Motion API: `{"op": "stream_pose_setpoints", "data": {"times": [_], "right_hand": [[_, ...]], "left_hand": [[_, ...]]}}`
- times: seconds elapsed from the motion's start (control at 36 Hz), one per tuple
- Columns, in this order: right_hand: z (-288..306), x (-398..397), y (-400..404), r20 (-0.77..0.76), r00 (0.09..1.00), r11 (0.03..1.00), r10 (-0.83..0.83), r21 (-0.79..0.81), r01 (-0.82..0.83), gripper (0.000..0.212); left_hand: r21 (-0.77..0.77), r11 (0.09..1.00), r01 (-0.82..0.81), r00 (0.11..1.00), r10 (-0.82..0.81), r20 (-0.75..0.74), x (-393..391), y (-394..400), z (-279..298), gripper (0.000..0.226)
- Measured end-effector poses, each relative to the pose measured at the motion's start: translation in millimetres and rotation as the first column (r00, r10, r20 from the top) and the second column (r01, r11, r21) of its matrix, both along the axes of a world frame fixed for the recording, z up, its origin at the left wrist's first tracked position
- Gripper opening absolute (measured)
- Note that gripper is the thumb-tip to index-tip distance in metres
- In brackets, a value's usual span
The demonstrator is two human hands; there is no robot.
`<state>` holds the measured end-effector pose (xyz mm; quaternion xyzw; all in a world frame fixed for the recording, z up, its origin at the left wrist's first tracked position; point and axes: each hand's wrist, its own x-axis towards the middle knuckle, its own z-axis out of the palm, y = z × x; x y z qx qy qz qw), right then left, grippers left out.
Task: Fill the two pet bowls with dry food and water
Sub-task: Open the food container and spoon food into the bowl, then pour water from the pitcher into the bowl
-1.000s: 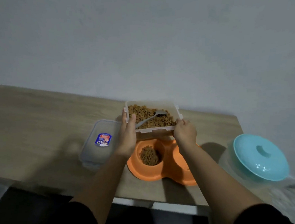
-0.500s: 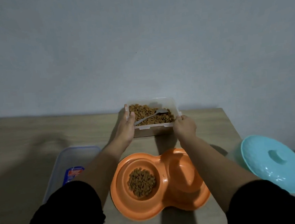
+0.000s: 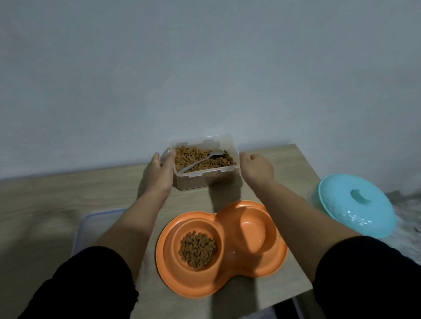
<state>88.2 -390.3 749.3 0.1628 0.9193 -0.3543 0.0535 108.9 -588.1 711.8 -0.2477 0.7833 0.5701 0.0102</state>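
We find the clear food container [image 3: 205, 164] standing at the far edge of the table [image 3: 43, 197], against the wall, with a spoon [image 3: 199, 161] lying in the kibble, its handle slanting toward the near-left corner. The left hand [image 3: 160, 174] rests flat against the container's left wall, fingers straight and together; the right hand [image 3: 256, 168] sits just beside the right wall, fingers loosely curled, and we cannot tell whether it touches. The orange double bowl [image 3: 221, 249] lies nearer us between the 2 forearms, its long axis running left to right. Bowl 1, on the left, holds kibble [image 3: 197, 249]; bowl 2, on the right, looks dry. We judge the food step done and water outstanding. No water source is identifiable in view; the blue lidded vessel [image 3: 356, 204] stands off the table's right end, nearer the right hand, its contents hidden. A clear lid [image 3: 86, 227] lies partly under the left forearm.
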Motion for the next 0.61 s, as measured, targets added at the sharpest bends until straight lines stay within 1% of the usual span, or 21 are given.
{"op": "stream_pose_setpoints", "data": {"times": [0.06, 0.11, 0.14, 0.22, 0.25, 0.31, 0.42, 0.5, 0.61], "right_hand": [[18, 12, 3, -0.034, 0.999, 1.0, 0.019, 0.018, -0.018, 0.056], [37, 23, 6, -0.07, 0.997, 0.999, 0.046, 0.029, -0.044, 0.053], [44, 27, 6, -0.083, 0.995, 0.998, 0.062, 0.025, -0.06, 0.051], [72, 48, 18, -0.157, 0.98, 0.992, 0.123, 0.037, -0.118, 0.051], [80, 55, 23, -0.182, 0.973, 0.99, 0.14, 0.047, -0.134, 0.05], [94, 68, 36, -0.219, 0.961, 0.984, 0.172, 0.075, -0.159, 0.049], [109, 86, 65, -0.258, 0.943, 0.977, 0.211, 0.096, -0.192, 0.047], [109, 97, 91, -0.276, 0.934, 0.973, 0.227, 0.101, -0.206, 0.047], [101, 113, 126, -0.256, 0.93, 0.963, 0.265, 0.121, -0.241, 0.046]], "left_hand": [[-0.006, 0.999, -0.043, 0.999, 0.043, -0.002, 2, -5, 5, 0.098], [-0.027, 0.998, -0.056, 0.998, 0.056, -0.015, 13, 0, 22, 0.093], [-0.039, 0.998, -0.058, 0.998, 0.057, -0.028, 17, 3, 30, 0.088], [-0.04, 0.997, -0.071, 0.993, 0.067, -0.095, 40, 20, 50, 0.061], [-0.052, 0.996, -0.068, 0.991, 0.062, -0.118, 47, 24, 53, 0.059], [-0.101, 0.993, -0.055, 0.989, 0.04, -0.145, 63, 33, 59, 0.061], [-0.166, 0.985, -0.055, 0.979, 0.02, -0.205, 91, 54, 65, 0.051], [-0.211, 0.975, -0.071, 0.969, 0.017, -0.247, 116, 74, 64, 0.047], [-0.244, 0.961, -0.131, 0.968, 0.072, -0.239, 154, 105, 55, 0.047]]}}
